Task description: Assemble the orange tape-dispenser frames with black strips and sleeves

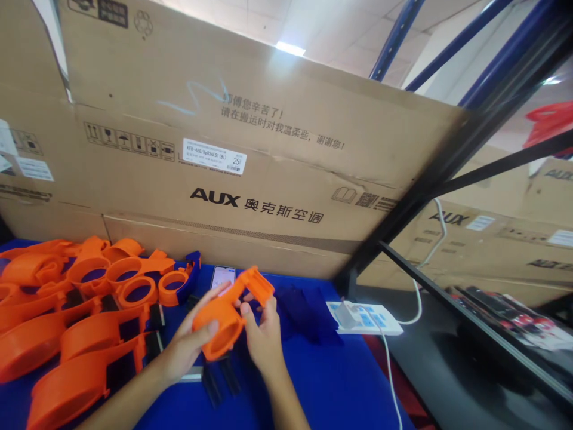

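Both hands hold one orange plastic tape dispenser (219, 322) above the blue table cover (331, 382). My left hand (190, 340) wraps round its ring from the left, thumb across the near side. At the other end, my right hand (264, 328) has its fingers closed on the squarish head of the dispenser. Dark strips (219, 382) lie on the table under the hands, beside a partly hidden pale flat piece (192, 375). To the left are several more orange tape dispensers (85, 382), some with black parts at the end.
Behind the table stands a large cardboard carton (268, 179). A lit phone (224, 275) leans near its base. Right of my hands are crumpled dark blue material (308, 313) and a white power strip (389, 322) with cables. A dark metal rack post (403, 185) slants up at the right.
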